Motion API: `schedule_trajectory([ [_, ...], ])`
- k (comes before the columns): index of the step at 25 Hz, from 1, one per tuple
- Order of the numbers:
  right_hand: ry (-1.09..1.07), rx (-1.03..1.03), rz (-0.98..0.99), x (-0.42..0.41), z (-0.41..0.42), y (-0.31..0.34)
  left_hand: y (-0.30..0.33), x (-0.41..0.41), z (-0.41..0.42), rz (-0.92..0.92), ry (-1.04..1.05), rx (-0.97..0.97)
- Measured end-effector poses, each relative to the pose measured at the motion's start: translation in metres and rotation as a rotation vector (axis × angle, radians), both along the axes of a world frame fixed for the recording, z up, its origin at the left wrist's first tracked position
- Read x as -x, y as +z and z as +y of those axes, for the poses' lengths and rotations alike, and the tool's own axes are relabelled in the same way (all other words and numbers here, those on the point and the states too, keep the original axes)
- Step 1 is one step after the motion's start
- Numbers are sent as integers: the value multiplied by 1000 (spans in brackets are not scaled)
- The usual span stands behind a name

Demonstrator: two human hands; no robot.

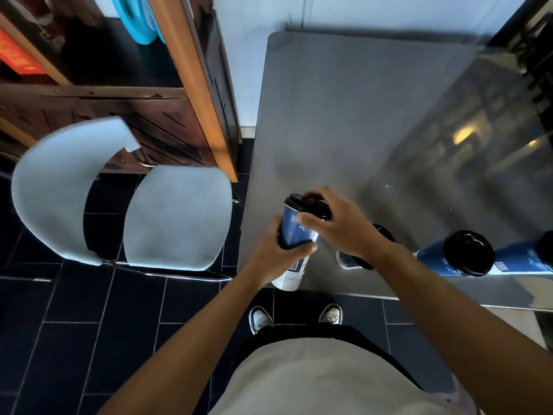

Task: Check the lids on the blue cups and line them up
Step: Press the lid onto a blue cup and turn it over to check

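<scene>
A blue paper cup (294,232) with a white base and a black lid (308,206) is held above the near left corner of the steel table (344,115). My left hand (276,253) grips its body from the left. My right hand (338,223) is clamped over the lid, thumb on the cup's side. A second cup (348,259) stands behind my right wrist, mostly hidden. A third blue cup (434,256) with a black lid (469,253) stands to the right near the front edge, and a fourth cup (526,259) is cut off at the frame's right side.
A pale blue chair (176,217) stands left of the table over dark floor tiles. A wooden shelf unit (167,94) rises behind it. The table's front edge (389,296) runs just past my feet. A dark machine (535,64) sits at the far right.
</scene>
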State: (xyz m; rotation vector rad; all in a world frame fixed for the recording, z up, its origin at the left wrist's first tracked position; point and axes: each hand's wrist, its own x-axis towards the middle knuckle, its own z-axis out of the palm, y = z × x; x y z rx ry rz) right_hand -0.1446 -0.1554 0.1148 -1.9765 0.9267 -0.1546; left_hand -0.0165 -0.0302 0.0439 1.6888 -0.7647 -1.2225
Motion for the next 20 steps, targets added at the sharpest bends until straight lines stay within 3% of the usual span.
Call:
schedule_trajectory([
  [3, 6, -167, -21, -1, -10, -1, 14, 4, 4, 41, 73, -53],
  [7, -20, -431, -30, 1, -8, -4, 30, 8, 8, 100, 10, -123],
  [13, -68, -514, 0, 1, 2, 0, 26, 8, 19, 68, -17, -160],
  [15, -80, -421, -9, -2, 3, 1, 21, 9, 24, 25, -30, -134],
  [20, -34, 62, -1, -19, 18, -5, 2, 4, 19, -213, -31, 37],
])
